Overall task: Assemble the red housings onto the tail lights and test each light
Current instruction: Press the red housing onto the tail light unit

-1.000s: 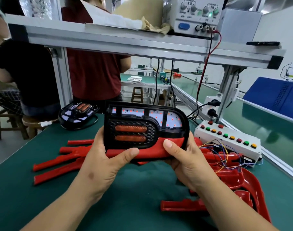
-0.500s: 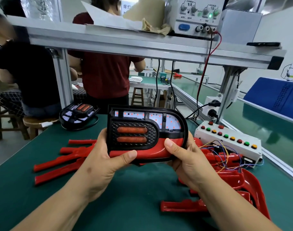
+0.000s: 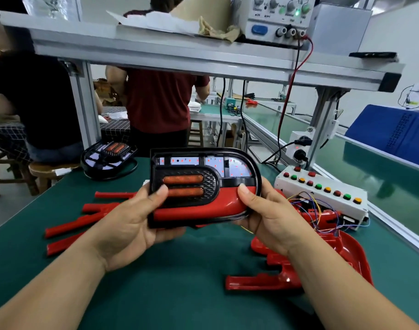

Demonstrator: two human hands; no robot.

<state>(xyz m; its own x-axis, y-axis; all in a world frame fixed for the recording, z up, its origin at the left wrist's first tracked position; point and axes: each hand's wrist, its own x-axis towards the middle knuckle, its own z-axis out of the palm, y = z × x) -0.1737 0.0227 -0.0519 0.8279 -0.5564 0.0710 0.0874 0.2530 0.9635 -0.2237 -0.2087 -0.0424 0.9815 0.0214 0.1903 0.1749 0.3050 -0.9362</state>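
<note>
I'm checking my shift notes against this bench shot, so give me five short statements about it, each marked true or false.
1. The left hand and right hand both hold the black-framed tail light with its glossy red plastic housing above the green table mat. True.
2. The white box with coloured push buttons sits left of the held light. False: it sits to its right.
3. A second black tail light lies on the mat at far left. True.
4. The light-grey power supply overhead shows no lit lamp. False: a green lamp glows on it.
5. Several loose red plastic parts lie on the mat. True.
</note>
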